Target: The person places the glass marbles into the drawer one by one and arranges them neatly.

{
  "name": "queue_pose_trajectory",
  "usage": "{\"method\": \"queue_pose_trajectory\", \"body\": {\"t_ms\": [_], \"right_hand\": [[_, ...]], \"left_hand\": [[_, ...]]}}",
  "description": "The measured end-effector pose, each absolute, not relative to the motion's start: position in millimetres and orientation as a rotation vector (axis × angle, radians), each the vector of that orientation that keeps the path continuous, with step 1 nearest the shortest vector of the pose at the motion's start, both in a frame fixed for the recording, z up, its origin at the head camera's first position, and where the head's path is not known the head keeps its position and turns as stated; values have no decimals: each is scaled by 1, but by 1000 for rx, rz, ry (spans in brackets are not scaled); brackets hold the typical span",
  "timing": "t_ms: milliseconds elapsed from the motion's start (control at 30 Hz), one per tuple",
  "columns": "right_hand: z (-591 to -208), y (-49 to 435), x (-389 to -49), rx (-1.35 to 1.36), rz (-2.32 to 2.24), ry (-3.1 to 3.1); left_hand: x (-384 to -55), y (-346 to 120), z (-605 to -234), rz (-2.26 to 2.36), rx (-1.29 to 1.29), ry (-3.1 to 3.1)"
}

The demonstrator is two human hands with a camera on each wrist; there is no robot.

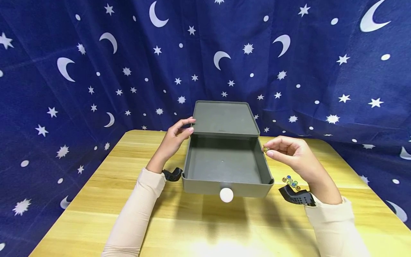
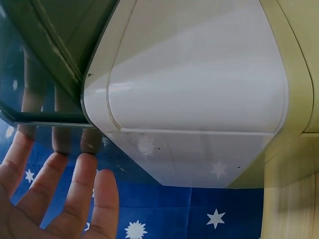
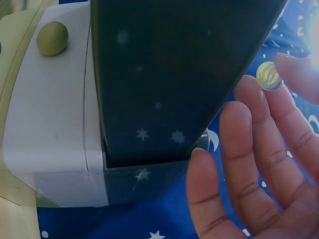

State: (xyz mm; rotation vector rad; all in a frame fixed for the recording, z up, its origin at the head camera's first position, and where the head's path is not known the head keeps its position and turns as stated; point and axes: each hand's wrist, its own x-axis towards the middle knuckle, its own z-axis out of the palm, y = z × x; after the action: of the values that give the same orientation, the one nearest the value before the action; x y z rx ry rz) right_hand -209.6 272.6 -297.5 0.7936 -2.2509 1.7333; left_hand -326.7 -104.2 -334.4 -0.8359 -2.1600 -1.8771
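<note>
A drawer unit stands in the middle of the table, with a grey top [image 1: 224, 117]. Its upper grey drawer [image 1: 226, 185] is pulled out toward me, a white knob [image 1: 226, 195] on its front, and no things show inside. Against the unit's left side, near the top, my left hand [image 1: 173, 140] rests with fingers extended; the left wrist view shows the fingertips [image 2: 85, 164] at the dark upper section. My right hand [image 1: 290, 151] pinches a clear marble [image 3: 269, 76] with a yellow swirl between thumb and finger, just outside the drawer's right wall.
Several glass marbles [image 1: 290, 182], blue, green and amber, lie on the wooden table [image 1: 160, 221] near my right wrist. Below the grey drawer, the unit has a white section [image 2: 199, 84] and a yellowish one. A blue star-and-moon curtain [image 1: 205, 46] hangs behind.
</note>
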Motion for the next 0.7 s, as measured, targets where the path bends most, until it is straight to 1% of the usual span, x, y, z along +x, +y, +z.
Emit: {"method": "queue_pose_trajectory", "body": {"t_ms": [367, 700], "right_hand": [[-282, 266, -213, 854, 1708, -2263], [-272, 256, -218, 900, 1560, -2358]], "left_hand": [[-327, -105, -334, -1877, -836, -2165], [-328, -104, -335, -1879, -840, -2165]]}}
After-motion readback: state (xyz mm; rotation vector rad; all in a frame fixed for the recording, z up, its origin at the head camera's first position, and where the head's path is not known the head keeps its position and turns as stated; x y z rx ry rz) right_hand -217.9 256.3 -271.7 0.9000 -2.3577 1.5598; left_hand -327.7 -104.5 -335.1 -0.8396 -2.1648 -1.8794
